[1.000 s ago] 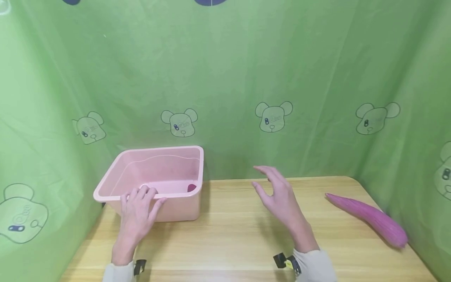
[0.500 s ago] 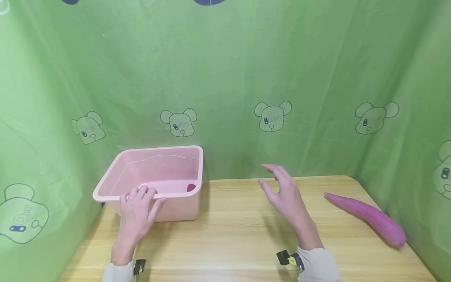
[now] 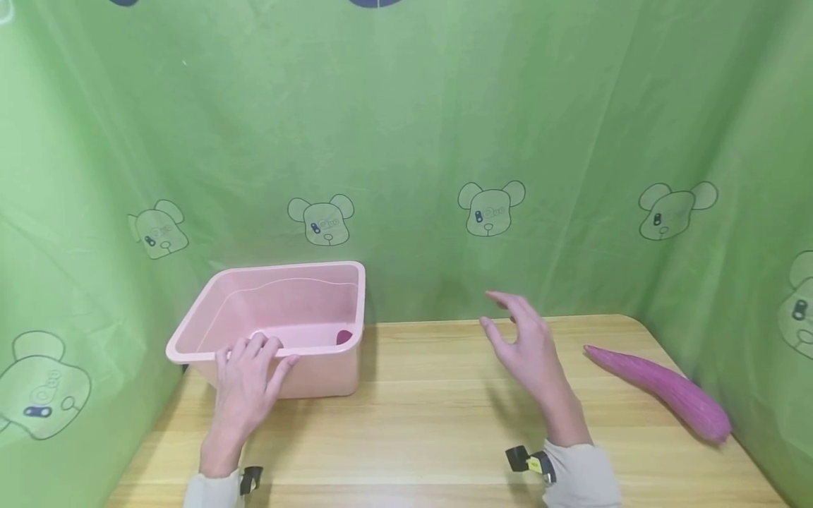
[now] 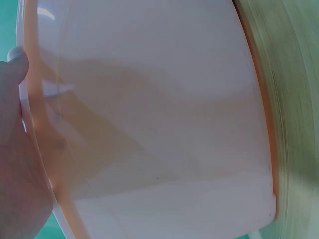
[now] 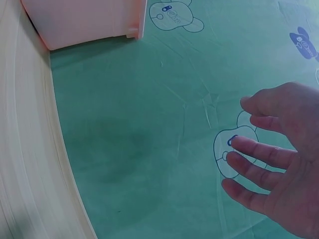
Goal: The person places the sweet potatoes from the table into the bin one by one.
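Note:
At the left of the table stands a pink plastic bin (image 3: 320, 370). My left hand (image 3: 244, 391) grips its near rim in the head view, fingers hooked over the edge and thumb on the outer side. The left wrist view shows the bin's pale wall (image 4: 164, 124) close up, with part of the hand (image 4: 22, 169) at the rim. A small dark red thing (image 3: 344, 337) lies inside, mostly hidden by the near wall. My right hand (image 3: 530, 353) hovers above the table with fingers spread and bent slightly, holding nothing. Farther right lies a long purple vegetable (image 3: 663, 388), tapered like an eggplant.
A light wood table (image 3: 413, 437) carries everything. Green curtains (image 3: 406, 141) with bear-head prints enclose its back and both sides. The purple vegetable lies near the table's right edge, close to the curtain.
My right hand has drifted to the right, toward the purple vegetable, and slightly farther back. My left hand stays on the bin's rim, and the bin has not moved.

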